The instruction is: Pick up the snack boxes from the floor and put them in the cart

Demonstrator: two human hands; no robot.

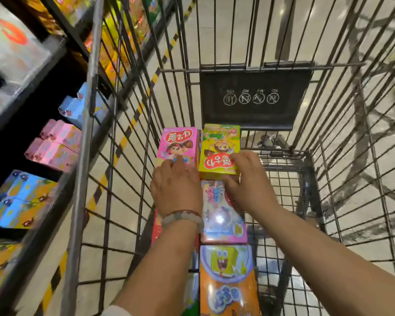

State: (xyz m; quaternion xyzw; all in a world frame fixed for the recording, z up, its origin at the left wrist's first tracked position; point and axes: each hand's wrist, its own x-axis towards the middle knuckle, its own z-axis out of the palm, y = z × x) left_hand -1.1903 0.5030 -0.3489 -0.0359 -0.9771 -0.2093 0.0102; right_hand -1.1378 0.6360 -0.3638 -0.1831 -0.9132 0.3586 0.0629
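I look down into a wire shopping cart (132, 137). On its floor lie snack boxes in a row: a pink box (178, 142), a yellow-green box (220, 144) beside it, a pale blue-pink box (219, 215) and an orange cartoon box (228, 281) nearest me. My left hand (176, 188) rests palm-down on the near end of the pink box. My right hand (246, 181) grips the near edge of the yellow-green box, thumb under it. A red box edge under my left forearm is mostly hidden.
Store shelves (39, 137) at the left hold pink, blue and orange boxes close to the cart's side. A black folded child-seat flap (253, 99) with warning icons stands at the cart's far end. Tiled floor with a yellow-black stripe (128, 133) shows through the wires.
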